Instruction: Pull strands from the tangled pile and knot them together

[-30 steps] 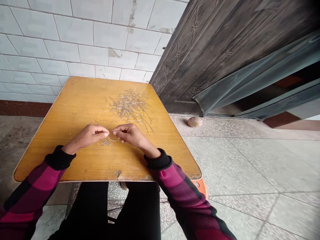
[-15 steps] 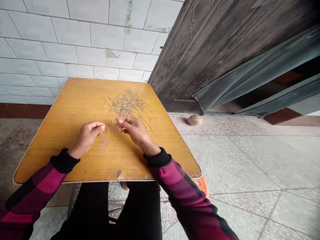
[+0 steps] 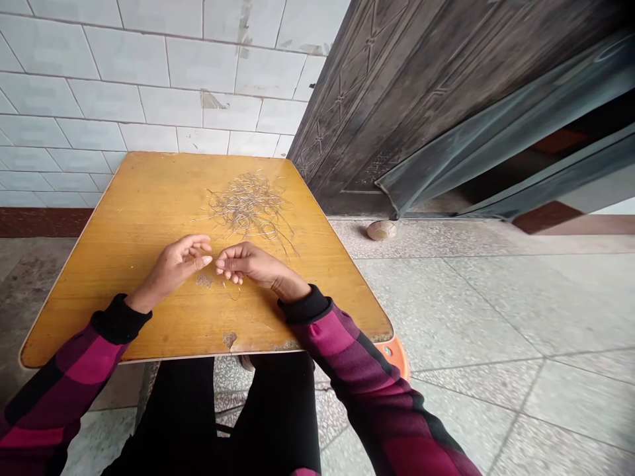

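A tangled pile of thin metal wires (image 3: 251, 205) lies at the far middle of a worn yellow wooden table (image 3: 139, 198). My right hand (image 3: 251, 263) hovers over the table's middle with its fingers pinched on one thin wire (image 3: 231, 291), which hangs down in a small loop beneath the fingertips. My left hand (image 3: 176, 264) is just to its left. Its fingers are loosely stretched and apart, with the tips almost touching the right hand's, and I see nothing in them. A small scuffed patch (image 3: 203, 280) marks the tabletop between the hands.
A white tiled wall (image 3: 124, 79) stands behind the table, and a dark carved door (image 3: 421, 99) stands close on the right. A small round object (image 3: 380, 230) lies on the stone floor by the door. An orange stool edge (image 3: 397, 354) shows under the table's near right corner.
The wire has passed from my left hand's pinch to my right hand. The right hand has drawn back toward me and closed; the left fingers have opened. The view has shifted slightly.
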A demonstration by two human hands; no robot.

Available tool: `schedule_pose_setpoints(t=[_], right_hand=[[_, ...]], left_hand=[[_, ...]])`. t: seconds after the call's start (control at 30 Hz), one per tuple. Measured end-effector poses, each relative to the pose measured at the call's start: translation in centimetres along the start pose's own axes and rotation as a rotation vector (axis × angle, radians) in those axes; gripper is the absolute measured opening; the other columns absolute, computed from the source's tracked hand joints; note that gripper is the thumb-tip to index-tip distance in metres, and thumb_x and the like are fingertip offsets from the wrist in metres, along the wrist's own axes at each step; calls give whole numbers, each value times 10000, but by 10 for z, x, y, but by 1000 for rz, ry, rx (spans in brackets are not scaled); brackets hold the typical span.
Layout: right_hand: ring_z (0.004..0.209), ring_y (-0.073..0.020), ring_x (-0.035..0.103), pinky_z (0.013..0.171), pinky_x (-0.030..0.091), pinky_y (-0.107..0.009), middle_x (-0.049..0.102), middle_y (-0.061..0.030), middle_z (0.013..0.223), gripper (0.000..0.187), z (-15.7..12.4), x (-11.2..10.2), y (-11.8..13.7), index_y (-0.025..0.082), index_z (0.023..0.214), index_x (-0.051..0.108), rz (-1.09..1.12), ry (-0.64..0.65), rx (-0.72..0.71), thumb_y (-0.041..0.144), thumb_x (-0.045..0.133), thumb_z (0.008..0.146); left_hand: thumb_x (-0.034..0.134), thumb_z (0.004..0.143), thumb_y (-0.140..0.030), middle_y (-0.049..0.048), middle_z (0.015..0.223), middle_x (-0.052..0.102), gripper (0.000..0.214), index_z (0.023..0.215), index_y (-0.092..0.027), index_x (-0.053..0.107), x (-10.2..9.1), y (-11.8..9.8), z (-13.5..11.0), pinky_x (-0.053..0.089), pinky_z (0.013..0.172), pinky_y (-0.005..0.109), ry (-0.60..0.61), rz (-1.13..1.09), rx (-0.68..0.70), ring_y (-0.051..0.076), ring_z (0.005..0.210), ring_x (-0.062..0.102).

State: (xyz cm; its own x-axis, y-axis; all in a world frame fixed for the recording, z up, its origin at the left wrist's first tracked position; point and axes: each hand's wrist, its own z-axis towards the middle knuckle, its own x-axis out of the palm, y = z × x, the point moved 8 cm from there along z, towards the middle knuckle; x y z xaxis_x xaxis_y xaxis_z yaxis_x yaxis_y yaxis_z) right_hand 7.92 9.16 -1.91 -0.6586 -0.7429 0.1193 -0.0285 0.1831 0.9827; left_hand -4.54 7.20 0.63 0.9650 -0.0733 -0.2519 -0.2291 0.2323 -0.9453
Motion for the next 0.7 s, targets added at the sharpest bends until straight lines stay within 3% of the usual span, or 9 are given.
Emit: schedule_pose_setpoints(t=[0.07, 0.13, 0.23, 0.3, 0.37, 0.43, 0.53, 0.7], right_hand=[[424, -28, 456, 402, 340, -155, 576, 45, 557, 306, 1, 4, -4, 133, 746, 671, 16, 54, 45, 414, 757, 666], [424, -31, 448, 393, 321, -162, 578, 38, 570, 332, 3, 0, -4, 135, 758, 672, -1, 23, 38, 450, 743, 679], [481, -57, 474, 433, 355, -189, 587, 16, 618, 344, -2, -27, 15, 156, 738, 643, -92, -266, -139, 499, 676, 753], [585, -92, 529, 528, 424, -229, 606, -7, 695, 308, -18, -45, 39, 179, 753, 631, -228, -534, -365, 480, 621, 819], [771, -147, 585, 700, 477, -306, 638, -37, 826, 239, -39, -42, 64, 202, 809, 645, -483, -684, -602, 428, 589, 866], [993, -212, 574, 881, 443, -400, 653, -62, 999, 176, -47, -21, 78, 220, 876, 665, -837, -658, -759, 384, 601, 871], [1162, -262, 504, 983, 363, -459, 640, -72, 1147, 143, -40, 6, 70, 219, 931, 676, -1282, -522, -808, 325, 589, 890], [1168, -214, 512, 1006, 325, -413, 687, -23, 1050, 168, -26, 12, 55, 238, 929, 667, -1518, -471, -788, 206, 503, 943]], left_hand=[[676, 737, -321, 38, 766, 661, 282, 945, -130, 661, 10, 5, -1, 439, 520, 228, 121, -48, -59, 99, 562, 541], [666, 741, -316, 11, 651, 623, 216, 841, -125, 672, 14, 10, -2, 391, 446, 219, 156, -91, -107, 72, 455, 470], [674, 729, -307, 1, 619, 596, 182, 734, -126, 653, 4, 12, 0, 365, 411, 207, 18, -170, -131, 63, 438, 455], [688, 711, -308, -3, 606, 579, 188, 709, -126, 639, -5, 14, 0, 344, 391, 196, -101, -235, -166, 63, 447, 453], [703, 690, -305, -4, 601, 574, 196, 711, -124, 631, -12, 16, 0, 332, 386, 186, -185, -296, -204, 62, 457, 449], [710, 675, -296, 2, 609, 582, 196, 709, -122, 625, -15, 16, -1, 332, 389, 182, -234, -336, -224, 61, 464, 449], [708, 665, -285, 8, 636, 595, 185, 708, -125, 623, -14, 16, -2, 334, 392, 180, -253, -383, -229, 61, 471, 453], [709, 665, -263, 12, 646, 594, 164, 687, -121, 630, -4, 18, -4, 285, 388, 160, -155, -395, -269, 41, 459, 422]])
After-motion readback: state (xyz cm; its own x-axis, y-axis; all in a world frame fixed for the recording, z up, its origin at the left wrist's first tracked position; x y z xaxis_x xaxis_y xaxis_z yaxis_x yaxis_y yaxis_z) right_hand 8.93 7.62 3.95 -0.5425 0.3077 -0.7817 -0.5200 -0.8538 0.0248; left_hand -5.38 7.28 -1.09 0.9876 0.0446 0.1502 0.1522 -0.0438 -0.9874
